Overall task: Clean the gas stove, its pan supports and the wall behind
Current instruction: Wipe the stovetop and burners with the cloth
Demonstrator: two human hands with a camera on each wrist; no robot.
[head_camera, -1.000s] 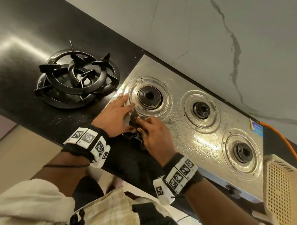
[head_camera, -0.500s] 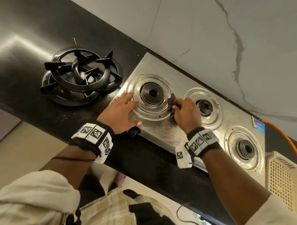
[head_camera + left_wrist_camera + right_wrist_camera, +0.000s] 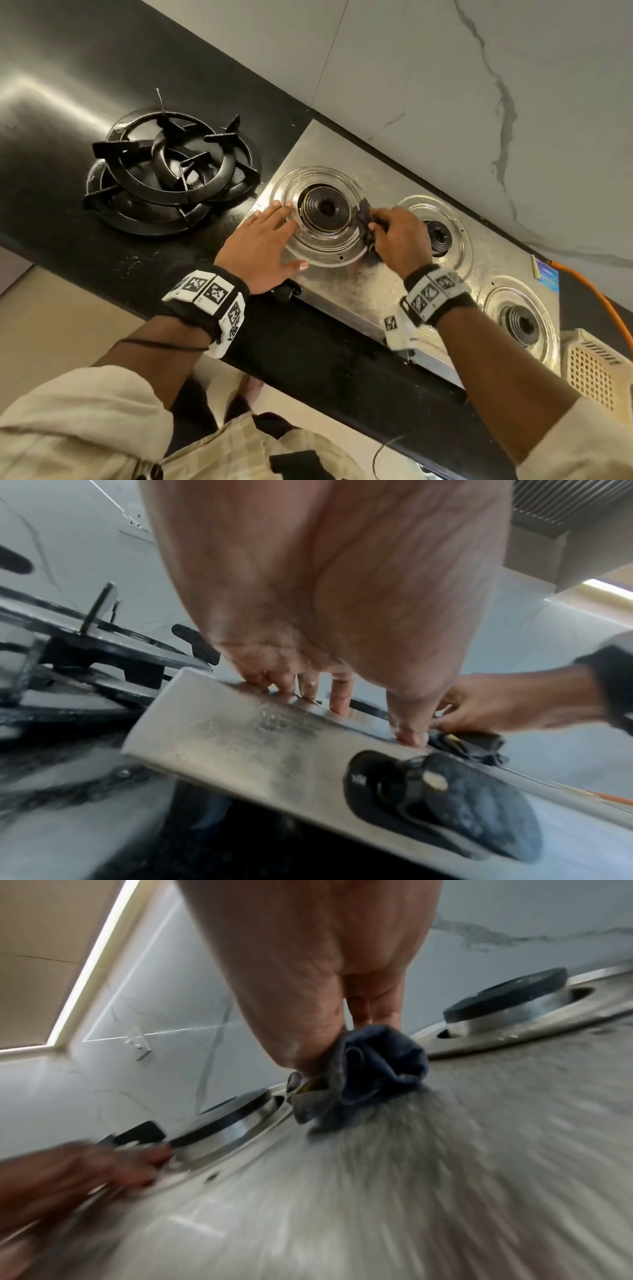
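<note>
A steel three-burner gas stove (image 3: pixel 346 291) sits on a black counter against a marble wall (image 3: pixel 445 85). Its black pan supports (image 3: pixel 171 168) lie stacked on the counter left of it. My left hand (image 3: pixel 263 240) rests flat, fingers straight, on the stove's left end beside the left burner (image 3: pixel 325 209); the same hand (image 3: pixel 329 696) presses the stove's top edge in the left wrist view. My right hand (image 3: pixel 397 236) grips a bunched dark cloth (image 3: pixel 364 219) between the left and middle burners. The cloth (image 3: pixel 373 1069) touches the steel top.
A black control knob (image 3: pixel 445 799) juts from the stove's front face below my left hand. An orange gas hose (image 3: pixel 596 294) runs off at the right rear. A cream perforated basket (image 3: pixel 596 373) stands right of the stove. The counter's front edge (image 3: pixel 308 359) runs diagonally below my wrists.
My right hand has carried the cloth from the stove's front edge up and right to the gap between the left and middle burners. My left hand has stayed flat on the left end.
</note>
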